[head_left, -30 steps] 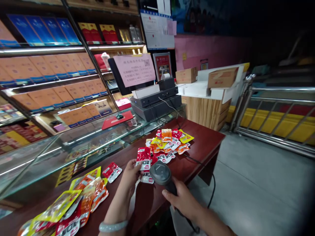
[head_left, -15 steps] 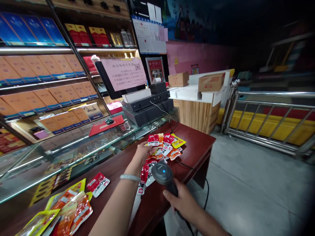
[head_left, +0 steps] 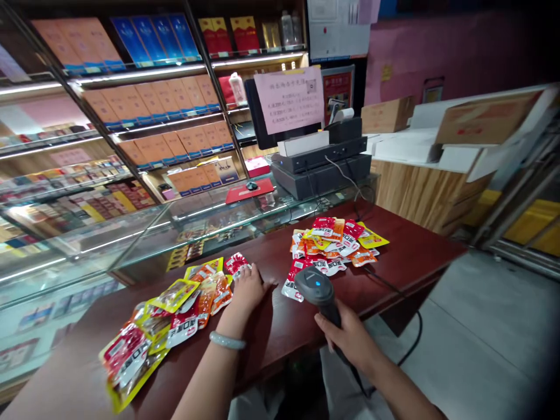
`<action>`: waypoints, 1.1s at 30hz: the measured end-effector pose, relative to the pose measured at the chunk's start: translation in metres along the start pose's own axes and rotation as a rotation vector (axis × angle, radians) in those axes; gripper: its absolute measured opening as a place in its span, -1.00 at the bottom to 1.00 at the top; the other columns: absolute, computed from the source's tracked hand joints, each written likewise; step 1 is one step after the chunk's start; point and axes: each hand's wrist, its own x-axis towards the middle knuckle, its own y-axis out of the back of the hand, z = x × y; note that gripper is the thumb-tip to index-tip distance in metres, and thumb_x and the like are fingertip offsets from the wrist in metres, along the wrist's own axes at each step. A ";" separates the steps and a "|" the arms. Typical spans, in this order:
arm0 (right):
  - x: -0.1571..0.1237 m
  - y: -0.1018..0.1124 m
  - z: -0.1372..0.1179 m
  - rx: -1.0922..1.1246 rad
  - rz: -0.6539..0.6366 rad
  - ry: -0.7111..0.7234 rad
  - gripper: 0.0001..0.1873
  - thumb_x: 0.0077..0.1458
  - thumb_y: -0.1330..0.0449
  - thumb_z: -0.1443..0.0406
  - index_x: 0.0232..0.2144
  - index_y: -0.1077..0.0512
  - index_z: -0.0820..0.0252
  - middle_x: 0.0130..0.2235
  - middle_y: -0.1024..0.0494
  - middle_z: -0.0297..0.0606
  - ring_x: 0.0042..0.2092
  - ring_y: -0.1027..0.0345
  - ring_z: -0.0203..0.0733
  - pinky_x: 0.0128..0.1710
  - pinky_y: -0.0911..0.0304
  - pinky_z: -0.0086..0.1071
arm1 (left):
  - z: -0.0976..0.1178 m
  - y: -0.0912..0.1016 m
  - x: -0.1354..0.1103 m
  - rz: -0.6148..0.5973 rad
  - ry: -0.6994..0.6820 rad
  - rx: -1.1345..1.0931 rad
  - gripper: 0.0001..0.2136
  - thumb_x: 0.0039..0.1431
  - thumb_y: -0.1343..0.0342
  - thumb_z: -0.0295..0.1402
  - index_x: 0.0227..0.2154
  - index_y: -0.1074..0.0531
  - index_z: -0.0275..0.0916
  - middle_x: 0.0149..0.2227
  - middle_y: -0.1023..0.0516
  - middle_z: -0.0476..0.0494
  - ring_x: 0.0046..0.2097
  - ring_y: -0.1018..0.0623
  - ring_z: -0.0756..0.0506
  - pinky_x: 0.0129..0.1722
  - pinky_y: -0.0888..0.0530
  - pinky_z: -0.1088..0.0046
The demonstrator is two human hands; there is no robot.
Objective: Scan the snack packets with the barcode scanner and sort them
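Note:
My right hand (head_left: 347, 332) is wrapped round the handle of a black barcode scanner (head_left: 314, 286), which shows a small blue light on its head. The scanner is held over the near side of a pile of snack packets (head_left: 326, 245) in red, orange and yellow. My left hand (head_left: 250, 287), with a pale bangle on the wrist, lies flat with its thumb spread, its fingertips on a red and white packet (head_left: 236, 262). That packet borders a second, spread-out group of snack packets (head_left: 188, 303) at the left of the table.
The dark red table (head_left: 280, 326) adjoins a glass display counter (head_left: 131, 245). Behind stand a monitor (head_left: 258, 114) with a pink notice, a black cash drawer (head_left: 324, 175) and shelves of boxes. The scanner's cable (head_left: 411, 350) hangs off the table's right side.
My left hand has left the right-hand pile and come over to the red and white packet by the left group. The view has swung left. My right hand keeps holding the scanner.

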 end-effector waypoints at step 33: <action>-0.002 -0.020 -0.006 -0.021 -0.055 -0.010 -0.61 0.16 -0.24 0.01 -0.16 -0.39 0.19 -0.58 -0.26 -0.57 -0.63 -0.14 -0.34 -0.61 -0.14 -0.46 | -0.006 0.005 -0.021 0.048 0.031 -0.272 -0.73 0.18 -0.27 -0.15 -0.22 -0.44 -0.24 -0.14 -0.66 -0.37 -0.02 -0.64 -0.32 -0.06 -0.47 0.24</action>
